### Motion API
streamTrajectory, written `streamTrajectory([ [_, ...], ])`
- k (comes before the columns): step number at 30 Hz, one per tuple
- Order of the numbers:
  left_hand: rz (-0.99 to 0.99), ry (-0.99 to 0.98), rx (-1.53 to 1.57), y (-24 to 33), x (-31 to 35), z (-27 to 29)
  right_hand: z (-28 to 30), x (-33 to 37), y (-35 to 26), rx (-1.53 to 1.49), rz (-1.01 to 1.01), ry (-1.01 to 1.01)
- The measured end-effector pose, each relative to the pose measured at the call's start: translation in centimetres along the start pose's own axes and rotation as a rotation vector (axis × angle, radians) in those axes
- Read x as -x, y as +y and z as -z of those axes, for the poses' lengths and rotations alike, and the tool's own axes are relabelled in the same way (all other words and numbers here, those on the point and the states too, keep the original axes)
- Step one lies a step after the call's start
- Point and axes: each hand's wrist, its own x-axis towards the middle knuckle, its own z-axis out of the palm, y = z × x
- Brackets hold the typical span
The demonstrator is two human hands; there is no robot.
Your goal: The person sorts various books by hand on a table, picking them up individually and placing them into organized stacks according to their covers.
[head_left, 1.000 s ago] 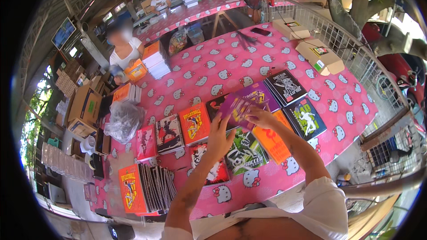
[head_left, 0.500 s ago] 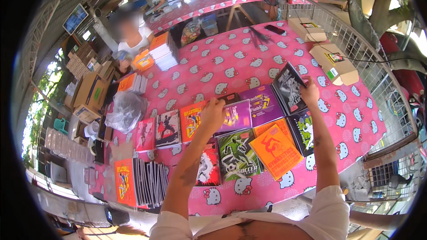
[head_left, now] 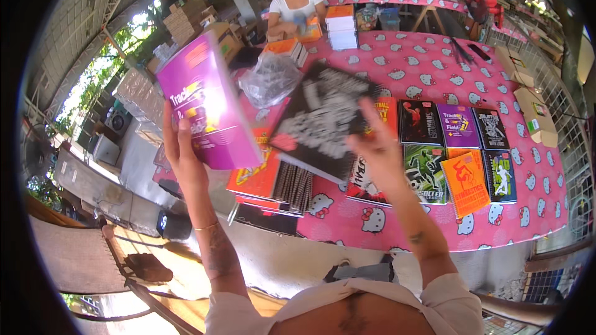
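Observation:
My left hand (head_left: 184, 155) is closed on the lower edge of a purple notebook (head_left: 214, 108), raised and tilted beyond the table's left end. In my right hand (head_left: 380, 152), blurred by motion, a black notebook (head_left: 323, 118) with white lettering is held slantwise above the table. Under it stands a stack of spiral-bound notebooks (head_left: 293, 191), with an orange notebook (head_left: 253, 177) beside them. Right of my right hand, notebooks lie in two rows, among them a green one with a ball player (head_left: 428, 170), an orange one (head_left: 465, 180) and a smaller purple-looking one (head_left: 458, 123).
A crumpled clear plastic bag (head_left: 270, 77) lies on the pink patterned table cover (head_left: 403, 71). Across the table a person (head_left: 297, 9) sits by a tall notebook stack (head_left: 341, 28). Cardboard boxes (head_left: 537, 111) line the right edge, near a dark phone (head_left: 479, 53).
The view has swung left. Both hands have moved left, the right one carrying the black notebook away from the right end of the rows. The purple notebook is now raised in my left hand.

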Motion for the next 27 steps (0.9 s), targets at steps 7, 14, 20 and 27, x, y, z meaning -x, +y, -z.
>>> streamTrajectory([
  [7, 0.339, -0.709, -1.086, -14.7, 1.7, 9.1, -11.3, 1.8, 11.9, 1.015, 0.044, -0.168],
  [14, -0.289, -0.477, -0.801, -7.3, 6.7, -2.6, 10.3, 5.1, 13.5, 1.175, 0.203, 0.285],
  [20, -0.505, -1.157, -0.174, -4.2, 26.5, -23.8, 35.3, 10.7, 4.3, 1.536, -0.226, 0.636],
  [27, -0.764, -1.314, -0.382, -9.2, 39.8, -37.4, 40.6, 13.9, -1.3, 1.620, -0.534, 0.411],
])
